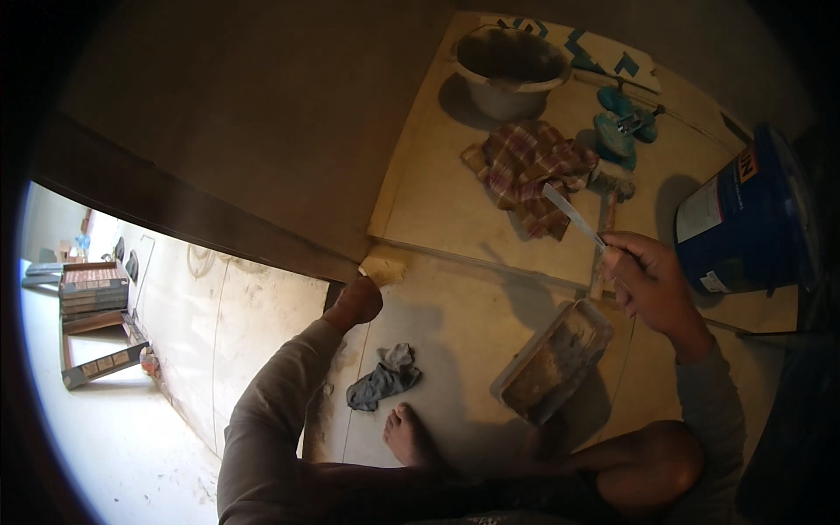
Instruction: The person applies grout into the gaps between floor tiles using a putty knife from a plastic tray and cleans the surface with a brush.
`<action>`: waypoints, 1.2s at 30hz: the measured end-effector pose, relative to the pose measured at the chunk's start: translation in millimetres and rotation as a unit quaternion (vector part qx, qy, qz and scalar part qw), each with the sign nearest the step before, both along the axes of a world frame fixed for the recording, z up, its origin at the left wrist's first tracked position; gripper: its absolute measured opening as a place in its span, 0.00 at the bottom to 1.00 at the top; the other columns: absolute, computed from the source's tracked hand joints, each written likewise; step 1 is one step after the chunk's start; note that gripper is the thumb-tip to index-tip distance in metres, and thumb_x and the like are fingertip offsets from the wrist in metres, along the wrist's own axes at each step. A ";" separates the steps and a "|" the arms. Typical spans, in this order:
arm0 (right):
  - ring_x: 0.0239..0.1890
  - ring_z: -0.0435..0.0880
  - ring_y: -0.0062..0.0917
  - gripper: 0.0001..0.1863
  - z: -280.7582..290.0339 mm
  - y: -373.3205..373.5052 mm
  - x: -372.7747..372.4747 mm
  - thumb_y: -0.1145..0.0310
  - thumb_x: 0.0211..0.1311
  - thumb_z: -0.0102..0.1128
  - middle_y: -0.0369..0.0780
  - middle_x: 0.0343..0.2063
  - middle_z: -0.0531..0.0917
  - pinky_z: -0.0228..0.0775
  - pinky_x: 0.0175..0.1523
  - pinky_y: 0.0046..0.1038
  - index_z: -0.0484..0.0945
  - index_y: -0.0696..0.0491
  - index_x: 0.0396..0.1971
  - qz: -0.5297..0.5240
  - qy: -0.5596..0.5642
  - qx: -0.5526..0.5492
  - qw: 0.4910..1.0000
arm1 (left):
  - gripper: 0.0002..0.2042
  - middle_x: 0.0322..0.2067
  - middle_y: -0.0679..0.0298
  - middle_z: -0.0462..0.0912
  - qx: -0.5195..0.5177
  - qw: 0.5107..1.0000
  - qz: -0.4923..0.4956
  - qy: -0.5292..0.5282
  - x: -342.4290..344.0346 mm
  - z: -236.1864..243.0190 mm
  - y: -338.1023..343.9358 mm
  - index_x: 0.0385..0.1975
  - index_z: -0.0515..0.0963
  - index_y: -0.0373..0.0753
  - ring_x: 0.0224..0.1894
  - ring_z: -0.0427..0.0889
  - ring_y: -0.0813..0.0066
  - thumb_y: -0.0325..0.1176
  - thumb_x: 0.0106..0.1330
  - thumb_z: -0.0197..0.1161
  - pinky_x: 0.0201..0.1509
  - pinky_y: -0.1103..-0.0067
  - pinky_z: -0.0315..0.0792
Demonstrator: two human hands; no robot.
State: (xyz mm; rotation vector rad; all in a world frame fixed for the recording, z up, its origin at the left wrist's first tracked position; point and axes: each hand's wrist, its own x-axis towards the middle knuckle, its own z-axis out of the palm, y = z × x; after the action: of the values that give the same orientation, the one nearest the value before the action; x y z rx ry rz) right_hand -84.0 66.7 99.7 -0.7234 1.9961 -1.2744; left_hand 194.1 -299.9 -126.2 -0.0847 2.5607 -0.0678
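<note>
My left hand [354, 304] is closed at the foot of the dark wall, around the near end of a pale yellowish piece [385, 266]. It looks like a block or sponge, but its kind is unclear. On the right, my right hand [646, 278] is raised, with its fingers wrapped round the end of a narrow, flat-bladed knife [570, 213]. The blade points up and left, toward a plaid cloth [534, 171] on the floor. Below the knife, a rectangular trough [556, 363] with pale residue inside lies between my hand and my legs.
A crumpled grey rag [385, 378] lies by my bare foot [404, 435]. A blue bucket [744, 219] stands at the right. Farther off are a pale round tub [507, 96], teal objects [623, 127] and a patterned tile [604, 52]. Boxes [92, 290] are stacked beyond the doorway at left.
</note>
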 end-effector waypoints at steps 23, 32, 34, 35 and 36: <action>0.19 0.71 0.10 0.16 13.6 11.5 7.5 0.68 0.67 0.54 0.34 0.26 0.77 0.62 0.21 0.16 0.77 0.61 0.49 -0.027 0.001 0.016 1.000 | 0.10 0.32 0.53 0.83 0.069 0.982 0.162 0.075 31.8 73.6 22.5 0.31 0.80 0.40 0.37 0.83 0.54 0.30 0.51 0.54 0.45 0.63 0.77; 0.18 0.70 0.09 0.16 12.4 -3.5 15.8 0.66 0.68 0.53 0.33 0.25 0.77 0.61 0.20 0.14 0.78 0.59 0.50 -0.002 0.006 0.028 1.000 | 0.10 0.31 0.50 0.84 0.083 0.983 0.140 0.083 63.7 -4.3 2.8 0.30 0.81 0.37 0.40 0.84 0.53 0.28 0.51 0.55 0.44 0.63 0.77; 0.18 0.70 0.09 0.16 6.7 9.3 7.3 0.66 0.68 0.53 0.33 0.25 0.77 0.61 0.20 0.14 0.78 0.58 0.50 -0.018 0.009 0.041 0.999 | 0.09 0.34 0.53 0.85 0.103 0.978 0.181 -0.007 69.6 34.9 5.0 0.30 0.83 0.39 0.42 0.84 0.56 0.30 0.52 0.55 0.46 0.65 0.77; 0.18 0.70 0.09 0.16 8.4 9.3 5.5 0.66 0.68 0.53 0.33 0.25 0.77 0.61 0.19 0.14 0.78 0.58 0.50 -0.023 0.013 0.043 0.999 | 0.10 0.35 0.55 0.85 0.047 0.979 0.173 -0.100 63.2 69.7 8.6 0.33 0.83 0.41 0.42 0.84 0.58 0.31 0.54 0.56 0.46 0.65 0.77; 0.18 0.70 0.09 0.16 8.3 7.8 5.3 0.66 0.68 0.53 0.32 0.25 0.77 0.61 0.19 0.13 0.78 0.58 0.50 -0.025 0.013 0.046 0.999 | 0.11 0.36 0.57 0.85 -0.010 0.967 0.166 -0.194 61.9 94.9 11.3 0.37 0.83 0.43 0.42 0.84 0.59 0.33 0.56 0.57 0.46 0.66 0.78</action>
State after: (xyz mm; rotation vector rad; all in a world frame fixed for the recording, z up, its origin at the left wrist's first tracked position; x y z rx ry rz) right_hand -78.8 74.5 108.0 -0.6529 2.0923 -1.1989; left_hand 256.0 -288.7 -31.3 -0.4596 2.1246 0.0181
